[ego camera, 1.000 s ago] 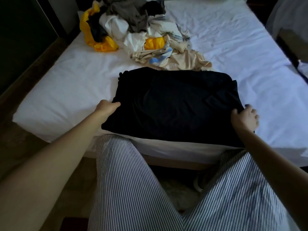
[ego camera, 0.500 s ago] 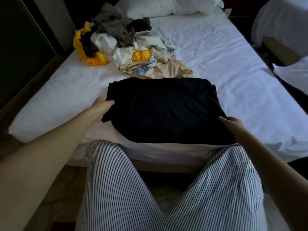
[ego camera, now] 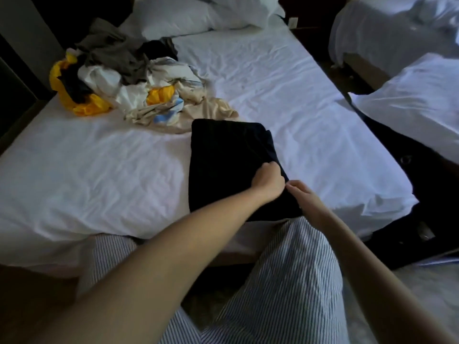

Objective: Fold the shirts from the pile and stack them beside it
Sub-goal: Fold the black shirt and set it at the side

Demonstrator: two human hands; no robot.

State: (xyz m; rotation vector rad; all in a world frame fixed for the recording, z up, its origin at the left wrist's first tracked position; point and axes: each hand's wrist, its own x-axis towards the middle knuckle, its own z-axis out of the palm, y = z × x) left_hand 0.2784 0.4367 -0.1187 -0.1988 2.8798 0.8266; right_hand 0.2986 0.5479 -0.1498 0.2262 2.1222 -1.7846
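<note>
Curling fingers (ego camera: 270, 168) of the left hand (ego camera: 267, 181) grip the folded black shirt's (ego camera: 223, 165) right edge, forearm reaching across it. The right hand (ego camera: 301, 194) pinches the same edge just beside. The shirt lies on the bed (ego camera: 285, 95), near the clothes pile (ego camera: 129, 78).

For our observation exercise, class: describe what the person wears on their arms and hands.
The left forearm and right forearm are bare, with no sleeve in view. The left grip and right grip wear no gloves, and no watch or bracelet shows at either wrist. Rings cannot be told.
</note>
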